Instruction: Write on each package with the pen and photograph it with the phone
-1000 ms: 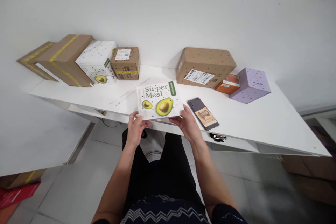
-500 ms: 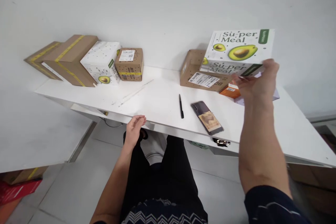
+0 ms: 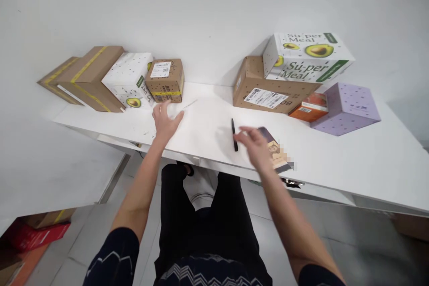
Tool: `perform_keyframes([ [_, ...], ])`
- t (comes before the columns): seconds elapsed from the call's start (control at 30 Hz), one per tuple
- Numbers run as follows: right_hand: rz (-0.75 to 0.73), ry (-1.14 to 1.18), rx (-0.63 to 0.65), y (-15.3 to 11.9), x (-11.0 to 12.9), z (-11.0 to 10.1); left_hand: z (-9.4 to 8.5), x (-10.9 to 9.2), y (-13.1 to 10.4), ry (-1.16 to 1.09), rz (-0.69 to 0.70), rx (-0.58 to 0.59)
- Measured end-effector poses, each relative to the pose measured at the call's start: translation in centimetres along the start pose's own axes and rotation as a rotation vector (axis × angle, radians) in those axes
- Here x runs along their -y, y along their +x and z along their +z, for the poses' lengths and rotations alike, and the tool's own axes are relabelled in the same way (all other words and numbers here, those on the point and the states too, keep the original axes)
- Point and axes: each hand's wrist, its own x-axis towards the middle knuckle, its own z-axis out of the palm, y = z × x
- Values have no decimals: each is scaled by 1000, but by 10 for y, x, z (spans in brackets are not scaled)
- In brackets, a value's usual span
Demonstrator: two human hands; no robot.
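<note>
My left hand (image 3: 166, 121) is over the table with fingers spread, just in front of the small brown box with yellow tape (image 3: 165, 81); nothing is in it. My right hand (image 3: 255, 146) is above the table beside a black pen (image 3: 234, 135), thumb and fingers apart, slightly blurred and holding nothing. It partly covers a phone (image 3: 268, 136). The white Su-per Meal box (image 3: 308, 58) with avocado pictures rests on top of a larger brown box (image 3: 248, 94) at the right. A small orange box (image 3: 310, 109) and a lilac box (image 3: 357, 107) stand beside them.
At the left end of the white table (image 3: 208, 125) stand a second white avocado box (image 3: 125, 73) and large taped brown boxes (image 3: 94, 71). A wall runs behind. Below at the lower left lies a red package (image 3: 40, 234).
My right hand has let go of the white Su-per Meal box, now on the brown box, and moved left toward the pen. My left hand has risen over the table, its fingers spreading.
</note>
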Motion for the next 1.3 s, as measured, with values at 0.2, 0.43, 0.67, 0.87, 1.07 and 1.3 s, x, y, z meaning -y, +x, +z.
perform_keyframes([
  [0.2,-465,-320,-22,-61,-22,46,11,-6,104,168,36,-3],
  [0.43,-623,-342,34,-57,-25,41,33,-6,142,270,-121,24],
  [0.67,-591,-288,-22,-58,-26,42,4,-19,95,346,59,96],
  [0.87,-476,-260,-39,-58,-31,37,-58,-22,6,227,334,312],
  [1.07,-322,-262,111,-55,-18,45,-100,-9,-26,-207,151,486],
  [1.3,-311,-164,87,-81,13,64,-57,12,-55,-716,-456,291],
])
